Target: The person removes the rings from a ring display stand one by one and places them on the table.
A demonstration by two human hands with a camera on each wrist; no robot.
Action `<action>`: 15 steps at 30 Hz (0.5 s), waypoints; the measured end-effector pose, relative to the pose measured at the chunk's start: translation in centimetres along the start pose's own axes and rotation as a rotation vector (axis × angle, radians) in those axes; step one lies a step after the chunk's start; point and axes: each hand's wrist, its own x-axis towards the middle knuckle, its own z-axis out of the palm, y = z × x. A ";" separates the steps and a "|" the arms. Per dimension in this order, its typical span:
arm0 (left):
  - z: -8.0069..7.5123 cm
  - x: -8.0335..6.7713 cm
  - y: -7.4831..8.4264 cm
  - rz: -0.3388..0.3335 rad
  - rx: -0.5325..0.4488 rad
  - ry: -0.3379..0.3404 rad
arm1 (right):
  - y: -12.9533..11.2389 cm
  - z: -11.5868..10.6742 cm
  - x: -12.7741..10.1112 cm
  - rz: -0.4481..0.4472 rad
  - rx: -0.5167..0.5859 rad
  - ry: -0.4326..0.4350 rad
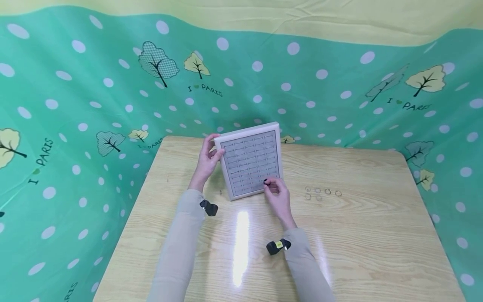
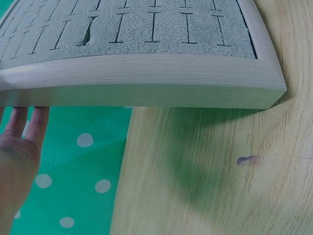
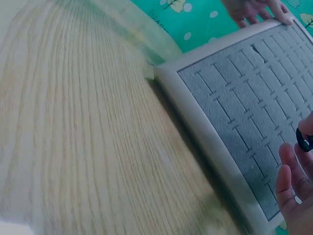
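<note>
A ring display tray [image 1: 247,164] with a pale frame and grey slotted foam stands tilted up on the table. My left hand [image 1: 206,162] grips its upper left corner, thumb on the front of the frame; in the left wrist view the fingers [image 2: 38,127] go behind the frame edge. Between the thumb and fingers of my right hand [image 1: 279,200] is a black ring [image 3: 304,141], pinched close in front of the foam near the tray's lower right. One foam slot [image 2: 88,32] gapes wider than those around it.
Several thin rings [image 1: 328,191] lie on the wooden table [image 1: 362,235] to the right of the tray. A small dark mark [image 2: 248,160] shows on the wood left of the tray. Behind the table hangs a green dotted cloth [image 1: 260,84].
</note>
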 end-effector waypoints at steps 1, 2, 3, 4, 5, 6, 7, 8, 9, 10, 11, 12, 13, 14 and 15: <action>0.0 0.0 0.0 0.000 0.000 0.000 | 0.1 -0.2 0.0 0.007 -0.003 0.007; 0.0 0.0 0.0 -0.002 -0.003 0.000 | 0.3 -0.4 0.1 0.008 -0.010 0.014; 0.0 0.0 0.1 -0.004 -0.005 0.001 | 0.4 -0.6 0.1 0.008 -0.016 0.020; 0.0 -0.1 0.1 -0.009 -0.003 0.003 | 0.5 -0.7 0.2 0.007 -0.021 0.025; 0.0 -0.1 0.2 -0.015 -0.002 0.005 | 0.7 -0.9 0.2 0.004 -0.028 0.031; 0.0 -0.1 0.2 -0.021 -0.002 0.006 | 0.8 -1.1 0.3 0.002 -0.031 0.036; 0.0 -0.1 0.3 -0.025 -0.003 0.008 | 0.9 -1.4 0.3 0.003 -0.033 0.042; 0.0 -0.1 0.3 -0.030 -0.002 0.010 | 1.1 -1.6 0.4 0.002 -0.036 0.046; 0.0 -0.2 0.3 -0.030 0.000 0.012 | 1.2 -1.9 0.4 0.007 -0.037 0.049; 0.0 -0.2 0.4 -0.031 0.001 0.013 | 1.3 -2.1 0.5 0.013 -0.042 0.054; 0.0 -0.2 0.4 -0.030 0.000 0.012 | 1.4 -2.4 0.5 0.016 -0.045 0.059; 0.1 -0.2 0.4 -0.028 0.002 0.012 | 1.5 -2.6 0.5 0.021 -0.047 0.064; 0.1 -0.2 0.4 -0.027 0.004 0.011 | 1.6 -2.9 0.6 0.026 -0.054 0.070; 0.1 -0.2 0.4 -0.025 0.006 0.009 | 1.7 -3.2 0.6 0.028 -0.061 0.076; 0.1 -0.2 0.4 -0.023 0.006 0.008 | 1.7 -3.4 0.6 0.030 -0.067 0.083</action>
